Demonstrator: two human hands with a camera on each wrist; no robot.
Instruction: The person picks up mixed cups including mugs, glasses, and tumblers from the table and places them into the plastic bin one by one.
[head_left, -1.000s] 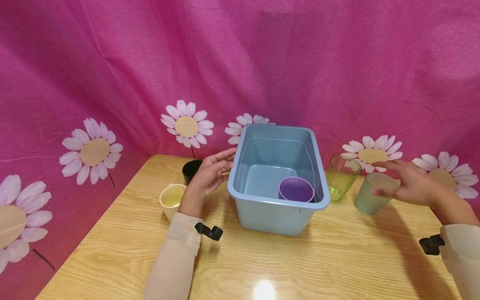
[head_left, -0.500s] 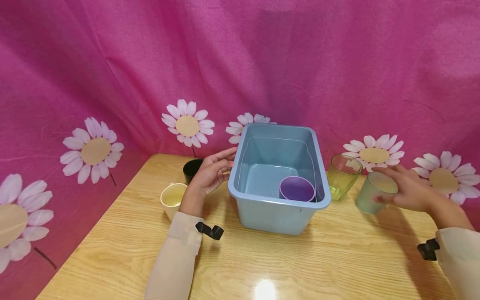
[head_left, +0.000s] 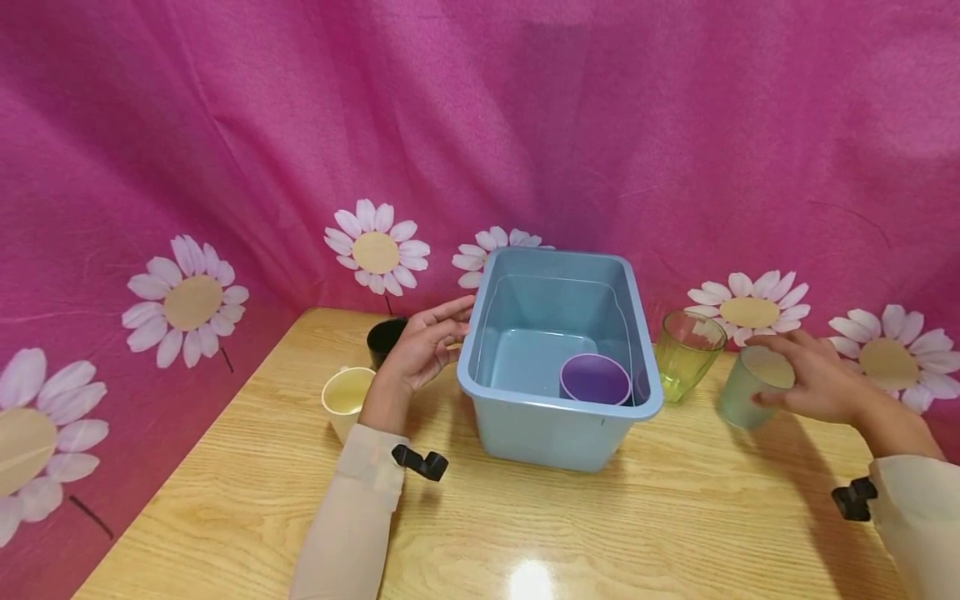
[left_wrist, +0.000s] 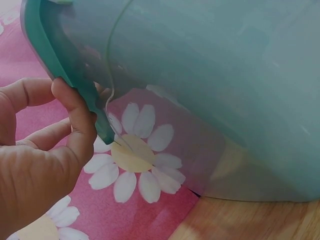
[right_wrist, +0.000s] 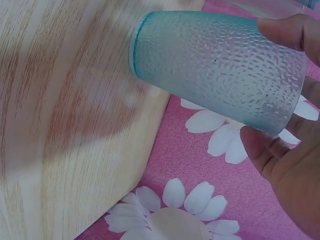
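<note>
The right hand [head_left: 821, 379] grips a frosted pale-green tumbler [head_left: 742, 396] between thumb and fingers, likely a pick-up needing a steady lift, while the left hand [head_left: 422, 350], fingers relaxed, touches a rectangular blue plastic tub [head_left: 551, 437].

Tub [head_left: 536, 433]: one. Cups, five: purple cup [head_left: 595, 380], cream cup [head_left: 347, 400], black cup [head_left: 384, 337], yellow-green cup [head_left: 684, 371], frosted cup [head_left: 744, 396]. Hands, two: left hand [head_left: 422, 346], right hand [head_left: 821, 382]. Printed daisies [head_left: 376, 252]: six.
</note>
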